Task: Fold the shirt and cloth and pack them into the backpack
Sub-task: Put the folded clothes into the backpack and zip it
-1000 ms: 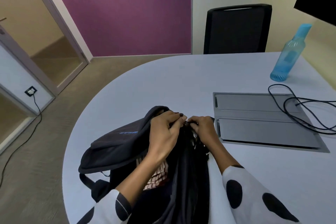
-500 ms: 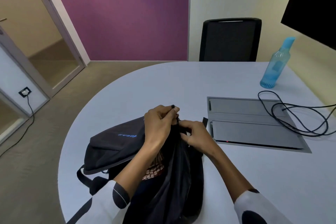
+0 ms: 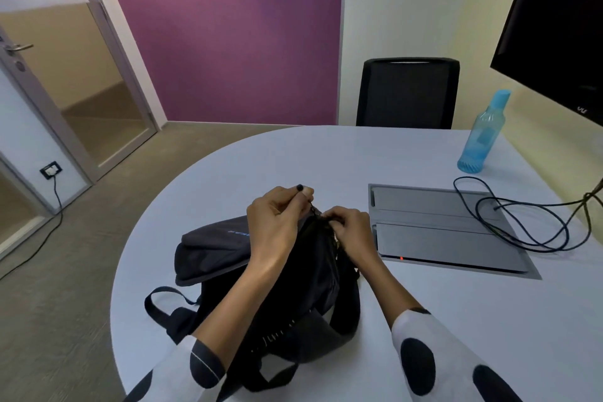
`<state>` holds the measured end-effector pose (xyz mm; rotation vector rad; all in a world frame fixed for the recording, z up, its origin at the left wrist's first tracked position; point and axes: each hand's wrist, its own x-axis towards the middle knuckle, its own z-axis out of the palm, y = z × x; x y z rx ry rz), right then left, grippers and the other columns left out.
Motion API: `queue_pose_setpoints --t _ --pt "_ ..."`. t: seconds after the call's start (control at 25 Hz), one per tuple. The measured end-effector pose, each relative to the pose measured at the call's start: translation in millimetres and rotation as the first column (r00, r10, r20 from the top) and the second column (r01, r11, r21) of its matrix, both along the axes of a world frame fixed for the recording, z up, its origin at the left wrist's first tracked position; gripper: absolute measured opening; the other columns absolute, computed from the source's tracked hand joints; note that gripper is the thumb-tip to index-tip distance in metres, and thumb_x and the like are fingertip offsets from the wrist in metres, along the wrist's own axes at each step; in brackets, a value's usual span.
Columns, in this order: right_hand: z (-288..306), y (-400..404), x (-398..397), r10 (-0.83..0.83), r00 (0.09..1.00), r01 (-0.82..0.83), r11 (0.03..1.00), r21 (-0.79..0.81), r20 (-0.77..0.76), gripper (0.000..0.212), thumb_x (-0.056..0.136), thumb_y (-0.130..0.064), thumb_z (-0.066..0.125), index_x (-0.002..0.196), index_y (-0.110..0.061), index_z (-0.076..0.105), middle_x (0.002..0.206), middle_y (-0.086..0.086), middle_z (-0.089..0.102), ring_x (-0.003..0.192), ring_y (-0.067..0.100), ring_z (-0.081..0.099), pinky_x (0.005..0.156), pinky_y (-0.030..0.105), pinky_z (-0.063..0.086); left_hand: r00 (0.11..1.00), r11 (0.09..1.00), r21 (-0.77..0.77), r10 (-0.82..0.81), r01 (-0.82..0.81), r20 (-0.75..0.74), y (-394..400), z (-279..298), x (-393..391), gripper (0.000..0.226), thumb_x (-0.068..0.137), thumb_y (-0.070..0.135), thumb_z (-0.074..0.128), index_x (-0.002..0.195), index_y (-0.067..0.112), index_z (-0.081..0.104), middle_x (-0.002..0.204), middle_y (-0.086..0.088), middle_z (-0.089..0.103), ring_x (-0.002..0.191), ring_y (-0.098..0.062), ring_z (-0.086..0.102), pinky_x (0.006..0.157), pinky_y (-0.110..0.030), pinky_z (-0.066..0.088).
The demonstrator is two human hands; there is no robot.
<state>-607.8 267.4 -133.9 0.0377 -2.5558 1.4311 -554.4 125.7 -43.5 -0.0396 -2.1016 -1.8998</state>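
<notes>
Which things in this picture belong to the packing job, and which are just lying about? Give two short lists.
Belonging to the job:
backpack
left hand
right hand

Just lying about:
blue bottle
black cable
grey table panel
black chair

— Can you see what's inside the backpack?

— No, the dark fabric is gathered shut at the top; shirt and cloth aren't visible.

— What does the left hand pinch?

— Something tiny at the zip line, too small to tell. The right hand curls its fingertips into the fabric, hiding them.

— And the screen?

— Cut off by the right edge. The cable runs out of view there too. The backpack's blue lettering is unreadable.
</notes>
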Motion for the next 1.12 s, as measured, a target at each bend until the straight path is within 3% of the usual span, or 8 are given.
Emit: queue_pose_setpoints --t 0.08,0.2,0.32,0.44,0.6,0.92,1.0,1.12 --pt "4.3 -4.4 10.2 0.097 0.995 -0.1 0.99 0.097 0.037 0.034 0.085 0.004 0.05 0.098 -0.016 0.074 0.098 -0.001 0.073 0.096 0.01 0.065 0.093 0.019 0.046 0.999 0.999 0.052 -0.011 0.009 0.041 -3.7 1.7 5.4 0.016 0.085 0.019 0.069 0.076 0.007 0.075 0.076 -0.01 0.071 0.079 -0.024 0.07 0.084 -0.041 0.057" --pt "17.6 -10.7 29.7 0.238 0.971 -0.239 0.966 0.098 0.019 0.039 0.083 0.001 0.05 0.111 -0.017 0.07 0.108 -0.002 0.072 0.102 0.007 0.064 0.097 0.023 0.048 0.997 0.997 0.065 -0.032 0.028 0.071 -2.8 1.4 7.9 0.016 0.084 0.018 0.071 0.075 0.006 0.075 0.075 -0.013 0.071 0.079 -0.026 0.07 0.085 -0.043 0.056" --pt "35.8 -6.2 44.2 0.253 0.967 -0.25 0.962 0.11 -0.019 0.035 0.083 -0.001 0.051 0.106 -0.017 0.071 0.098 -0.004 0.073 0.087 0.002 0.065 0.081 0.012 0.048 0.992 0.99 0.128 -0.074 0.061 0.103 0.9 4.5 6.4 0.014 0.084 0.015 0.071 0.071 0.012 0.075 0.076 -0.015 0.071 0.077 -0.028 0.07 0.084 -0.043 0.057" --pt "43.6 -4.0 46.7 0.198 0.98 -0.19 0.947 0.26 -0.006 0.023 0.085 -0.003 0.049 0.091 -0.013 0.069 0.079 0.0 0.065 0.07 0.009 0.055 0.064 0.017 0.041 0.986 0.986 0.113 -0.13 0.119 0.103 4.3 5.7 3.2 0.017 0.084 0.014 0.07 0.069 0.01 0.075 0.075 -0.017 0.069 0.076 -0.03 0.069 0.084 -0.045 0.056" --pt "35.2 -9.6 41.8 0.119 0.992 -0.095 0.901 0.423 -0.029 0.019 0.09 -0.005 0.045 0.087 -0.01 0.063 0.08 0.005 0.06 0.076 0.021 0.055 0.064 0.025 0.038 0.978 0.979 0.088 -0.19 0.182 0.091 1.8 2.6 -3.3 0.022 0.084 0.017 0.071 0.07 0.001 0.071 0.074 -0.021 0.067 0.081 -0.038 0.065 0.086 -0.053 0.052" --pt "22.3 -16.5 21.2 -0.143 0.98 0.186 0.911 0.368 -0.142 0.021 0.088 -0.009 0.046 0.082 -0.01 0.066 0.078 0.003 0.067 0.075 0.02 0.059 0.072 0.038 0.049 0.957 0.93 0.274 -0.279 0.246 0.085 -35.1 11.9 -5.9 0.016 0.083 0.018 0.071 0.071 0.009 0.076 0.077 -0.015 0.07 0.084 -0.03 0.07 0.088 -0.041 0.054" --pt "24.3 -17.9 21.9 -0.175 0.975 0.211 0.919 0.333 -0.135 0.02 0.087 -0.007 0.049 0.083 -0.011 0.069 0.08 0.002 0.068 0.075 0.017 0.061 0.073 0.033 0.049 0.95 0.904 0.347 -0.298 0.249 0.094 -42.4 14.5 -3.5 0.014 0.083 0.015 0.071 0.074 0.005 0.076 0.08 -0.015 0.072 0.086 -0.028 0.07 0.087 -0.036 0.053" --pt "33.3 -24.5 31.2 -0.09 0.995 0.102 0.938 0.333 -0.052 0.022 0.084 -0.003 0.057 0.095 -0.013 0.073 0.094 -0.001 0.071 0.076 -0.001 0.056 0.074 0.01 0.04 0.941 0.874 0.432 -0.309 0.224 0.137 -48.8 15.1 -2.8 0.009 0.081 0.01 0.071 0.077 0.004 0.077 0.081 -0.012 0.073 0.085 -0.025 0.071 0.086 -0.035 0.054"
